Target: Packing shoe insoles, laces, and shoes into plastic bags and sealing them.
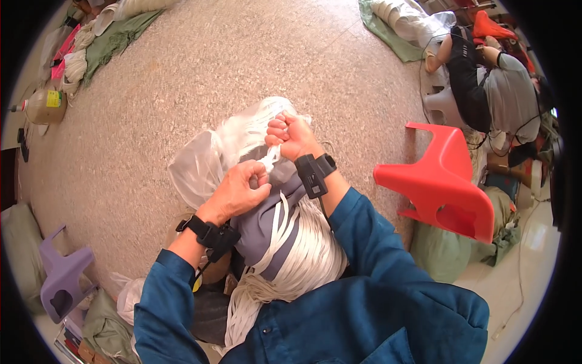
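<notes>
Hands gripping white material, pale strips nearby

From here I can't tell how much of the twisted white strand the bare, curled right hand hides. My picture's lower edge cuts off the teal-blue cloth jacket.

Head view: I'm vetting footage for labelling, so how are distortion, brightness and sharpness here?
In the head view, black corners frame a fisheye picture; the left hand and right hand look fairly sharp; the white strips look bright, while the purple stool near the rim looks tilted and somewhat softer.
</notes>
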`<state>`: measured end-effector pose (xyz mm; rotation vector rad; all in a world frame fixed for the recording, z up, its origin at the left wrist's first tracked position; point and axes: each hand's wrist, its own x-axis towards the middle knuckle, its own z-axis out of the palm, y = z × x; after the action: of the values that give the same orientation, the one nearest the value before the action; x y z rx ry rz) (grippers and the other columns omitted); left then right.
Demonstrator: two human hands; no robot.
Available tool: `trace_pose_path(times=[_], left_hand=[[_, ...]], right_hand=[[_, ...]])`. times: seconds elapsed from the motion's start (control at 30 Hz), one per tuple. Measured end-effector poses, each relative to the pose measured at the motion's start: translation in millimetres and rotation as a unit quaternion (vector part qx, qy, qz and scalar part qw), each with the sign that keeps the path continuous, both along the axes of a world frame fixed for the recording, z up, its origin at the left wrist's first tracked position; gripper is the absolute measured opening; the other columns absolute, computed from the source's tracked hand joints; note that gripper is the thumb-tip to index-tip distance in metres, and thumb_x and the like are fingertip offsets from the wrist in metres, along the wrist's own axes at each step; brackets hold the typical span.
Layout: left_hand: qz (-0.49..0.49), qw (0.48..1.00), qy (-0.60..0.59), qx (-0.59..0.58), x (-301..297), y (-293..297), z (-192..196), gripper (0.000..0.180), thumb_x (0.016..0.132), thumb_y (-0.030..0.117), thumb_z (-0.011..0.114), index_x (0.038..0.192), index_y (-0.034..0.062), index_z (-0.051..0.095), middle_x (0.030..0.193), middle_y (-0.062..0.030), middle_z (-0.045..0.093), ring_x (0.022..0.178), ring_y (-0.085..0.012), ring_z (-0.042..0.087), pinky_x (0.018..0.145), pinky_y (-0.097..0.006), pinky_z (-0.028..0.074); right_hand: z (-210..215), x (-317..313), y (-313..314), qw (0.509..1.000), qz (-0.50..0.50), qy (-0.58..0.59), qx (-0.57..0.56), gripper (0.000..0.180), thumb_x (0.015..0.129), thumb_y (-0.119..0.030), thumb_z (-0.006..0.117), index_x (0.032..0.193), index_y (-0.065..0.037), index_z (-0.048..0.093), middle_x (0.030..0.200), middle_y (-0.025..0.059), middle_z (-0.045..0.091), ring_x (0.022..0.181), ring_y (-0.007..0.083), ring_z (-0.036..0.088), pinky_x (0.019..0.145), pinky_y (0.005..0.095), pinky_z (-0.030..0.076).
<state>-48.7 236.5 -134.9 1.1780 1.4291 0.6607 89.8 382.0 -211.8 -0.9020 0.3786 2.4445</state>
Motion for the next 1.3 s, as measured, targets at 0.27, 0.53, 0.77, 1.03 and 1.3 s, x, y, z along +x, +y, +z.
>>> trace_pose_path(times=[0.27,0.53,0.77,1.03,1.3], left_hand=[[0.163,0.966,-0.201,-0.032,-6.8,3.4,-19.1,0.022,0.089,0.015,0.070,0.105,0.0048,0.058,0.094,0.0032,0.060,0.085,-0.0052,0.055,0.074,-0.023,0.046],[0.012,0.985,-0.173,-0.021,-10.4,14.7,-14.0,0.022,0.086,0.011,0.072,0.102,0.0059,0.059,0.095,0.0029,0.060,0.092,-0.0060,0.056,0.085,-0.024,0.047],[0.043,0.973,-0.218,-0.069,-8.0,16.3,-27.7,0.021,0.082,0.010,0.073,0.087,0.0089,0.053,0.087,0.0054,0.054,0.084,-0.0045,0.052,0.077,-0.023,0.045],[0.058,0.990,-0.129,-0.023,-5.6,12.8,-25.0,0.021,0.078,0.007,0.070,0.085,0.0097,0.051,0.084,0.0064,0.050,0.082,-0.0033,0.049,0.072,-0.021,0.042],[0.077,0.970,-0.222,-0.065,-3.2,13.3,-27.2,0.022,0.081,0.006,0.069,0.088,0.0098,0.049,0.088,0.0053,0.054,0.078,-0.0029,0.051,0.067,-0.019,0.042]], right_hand=[[27.1,-1.3,-3.8,0.998,0.007,0.049,0.029,0.037,0.108,-0.032,0.029,0.078,-0.012,0.038,0.064,-0.0033,0.032,0.048,0.0085,0.028,0.047,0.0266,0.026],[17.7,0.1,-14.3,0.999,0.001,0.044,-0.009,0.037,0.107,-0.036,0.030,0.080,-0.012,0.041,0.063,-0.0013,0.038,0.048,0.0098,0.031,0.047,0.0270,0.028],[0.1,-20.1,-12.8,0.998,0.003,-0.067,-0.013,0.036,0.105,-0.033,0.031,0.076,-0.014,0.039,0.059,-0.0013,0.038,0.044,0.0105,0.029,0.044,0.0273,0.026],[-9.2,-21.1,17.9,0.993,-0.020,-0.118,-0.024,0.042,0.105,-0.032,0.030,0.069,-0.012,0.036,0.055,-0.0037,0.032,0.041,0.0100,0.025,0.041,0.0278,0.020],[-25.7,-16.4,40.8,0.988,0.006,-0.153,-0.014,0.039,0.103,-0.028,0.032,0.066,-0.015,0.034,0.053,-0.0044,0.029,0.040,0.0095,0.023,0.039,0.0280,0.018]])
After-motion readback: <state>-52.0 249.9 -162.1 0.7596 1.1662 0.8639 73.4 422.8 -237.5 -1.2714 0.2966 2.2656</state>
